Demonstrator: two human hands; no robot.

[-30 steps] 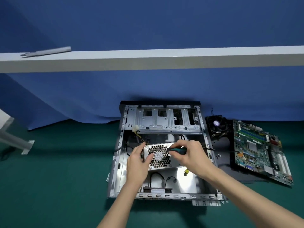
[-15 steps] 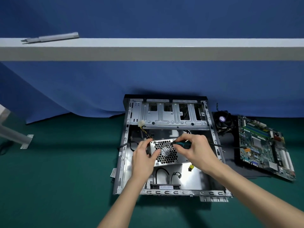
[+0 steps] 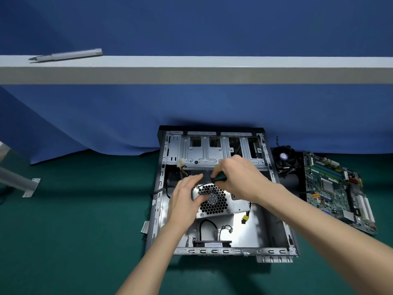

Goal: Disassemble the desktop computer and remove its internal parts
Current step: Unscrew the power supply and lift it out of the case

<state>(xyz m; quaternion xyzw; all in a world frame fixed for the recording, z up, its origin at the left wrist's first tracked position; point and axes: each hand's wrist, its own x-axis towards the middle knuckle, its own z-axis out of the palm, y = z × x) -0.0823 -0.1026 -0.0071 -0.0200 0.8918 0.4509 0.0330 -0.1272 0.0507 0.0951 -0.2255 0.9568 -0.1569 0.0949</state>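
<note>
Two hands inside the open computer case (image 3: 265, 228): the left hand (image 3: 184, 203) clamps fingers and thumb round the power supply (image 3: 221, 204) at its centre, the right hand (image 3: 242, 179), at one o'clock, pinches a screwdriver (image 3: 220, 178); a circuit board (image 3: 336, 192) lies at three o'clock.

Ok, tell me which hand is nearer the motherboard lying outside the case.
Right. The right hand, gripping the screwdriver, is over the case on the motherboard's side; the left hand holds the power supply farther left.
</note>
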